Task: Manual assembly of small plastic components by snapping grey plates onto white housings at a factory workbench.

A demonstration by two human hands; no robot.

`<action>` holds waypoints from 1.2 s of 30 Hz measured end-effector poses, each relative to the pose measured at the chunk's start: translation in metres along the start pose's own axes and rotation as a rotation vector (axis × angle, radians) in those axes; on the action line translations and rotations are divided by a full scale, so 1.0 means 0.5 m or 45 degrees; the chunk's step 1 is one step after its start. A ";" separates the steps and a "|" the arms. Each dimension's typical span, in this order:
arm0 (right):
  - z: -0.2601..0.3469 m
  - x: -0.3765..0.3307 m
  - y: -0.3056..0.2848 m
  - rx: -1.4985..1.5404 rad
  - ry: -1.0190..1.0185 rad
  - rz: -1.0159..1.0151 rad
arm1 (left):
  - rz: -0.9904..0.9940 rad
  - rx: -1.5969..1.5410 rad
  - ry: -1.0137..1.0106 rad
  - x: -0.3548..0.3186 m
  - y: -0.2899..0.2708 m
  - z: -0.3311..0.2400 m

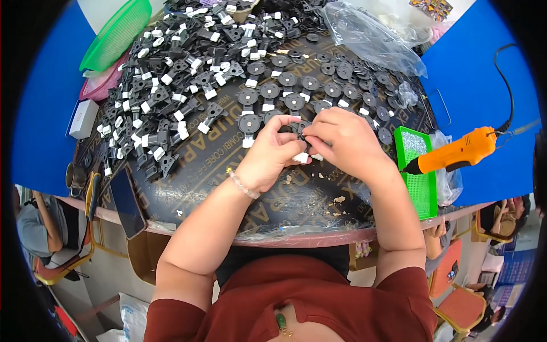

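the small black plastic part (298, 128) sits pinched between both hands, right at the middle of the dark board (239, 199), just in front of the neat rows of round black discs with white clips (273, 94). the left hand (268, 157) comes in from below, fingers curled up and closed on the part's near left side, a bead bracelet (241, 183) on that wrist. the right hand (342, 142) arches over from the other side, fingertips bent down and pressed shut on the same piece, so most of it is hidden. what shows is a black, rounded bit between the thumbs, with a white block (301, 157) peeking out just under the left fingers; its exact shape i can't make out.

a loose heap of black-and-white parts (165, 74) spreads across the left of the board. an orange electric screwdriver (456, 153) lies to the right, its tip over a green tray (419, 171). a dark phone (126, 202) rests at the board's near left edge, and a green basket (117, 34) stands far left.
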State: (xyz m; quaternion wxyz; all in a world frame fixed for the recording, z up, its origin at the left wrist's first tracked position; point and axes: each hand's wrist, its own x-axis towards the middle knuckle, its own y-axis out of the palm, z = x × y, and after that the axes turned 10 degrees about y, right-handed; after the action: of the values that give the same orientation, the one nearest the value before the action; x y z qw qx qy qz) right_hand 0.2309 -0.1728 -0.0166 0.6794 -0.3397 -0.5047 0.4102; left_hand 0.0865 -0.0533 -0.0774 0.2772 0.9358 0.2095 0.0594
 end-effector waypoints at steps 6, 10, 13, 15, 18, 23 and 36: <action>-0.106 0.017 -0.044 -0.315 0.572 -0.517 | -0.136 -0.063 0.010 0.003 0.010 -0.015; -0.217 0.021 -0.069 -0.753 1.125 -0.358 | -0.189 0.005 0.040 0.010 -0.003 -0.007; -0.310 0.027 -0.042 -0.664 1.253 -0.119 | -0.218 0.045 0.065 0.010 -0.003 -0.006; -0.358 0.022 -0.009 -0.505 1.279 0.013 | -0.229 0.044 0.076 0.011 -0.006 -0.008; -0.446 0.019 0.019 -0.426 1.378 -0.059 | -0.230 0.035 0.108 0.013 -0.007 -0.006; -0.475 0.053 0.028 -0.422 1.408 0.075 | -0.269 0.031 0.150 0.007 -0.007 -0.010; -0.450 0.083 -0.011 -0.526 1.219 -0.109 | -0.319 -0.104 0.184 0.013 0.006 -0.021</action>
State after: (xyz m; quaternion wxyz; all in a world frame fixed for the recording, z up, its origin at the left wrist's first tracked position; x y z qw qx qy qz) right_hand 0.4554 -0.1484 -0.0531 0.7690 -0.5952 -0.2215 0.0725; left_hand 0.0913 -0.0477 -0.0667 0.3044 0.8836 0.3414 0.1000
